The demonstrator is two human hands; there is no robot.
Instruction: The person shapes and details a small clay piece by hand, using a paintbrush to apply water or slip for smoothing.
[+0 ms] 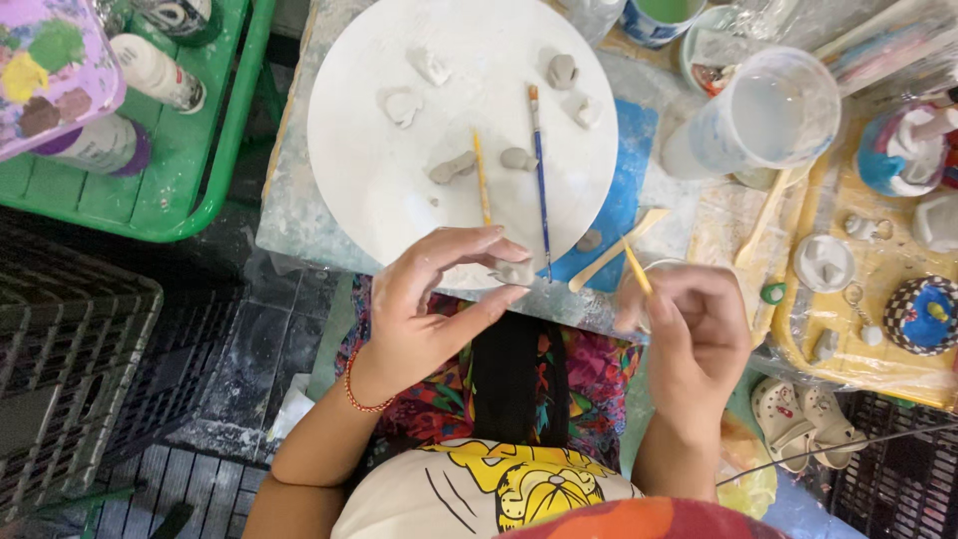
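My left hand (429,304) pinches a small grey clay piece (514,271) between thumb and fingertips at the near edge of a round white board (379,190). My right hand (694,334) grips a thin yellow-tipped tool (636,266), its tip pointing up and left toward the clay piece. On the board lie several small grey and white clay shapes (452,167), a yellow stick (481,178) and a blue-handled brush (539,170).
A clear plastic cup (773,115) of cloudy water stands right of the board, a wooden spatula (619,250) beside it. Small painted figures and a white dish (823,263) sit on the yellow-covered table at right. A green tray (200,190) with paint bottles is at left, dark crates below.
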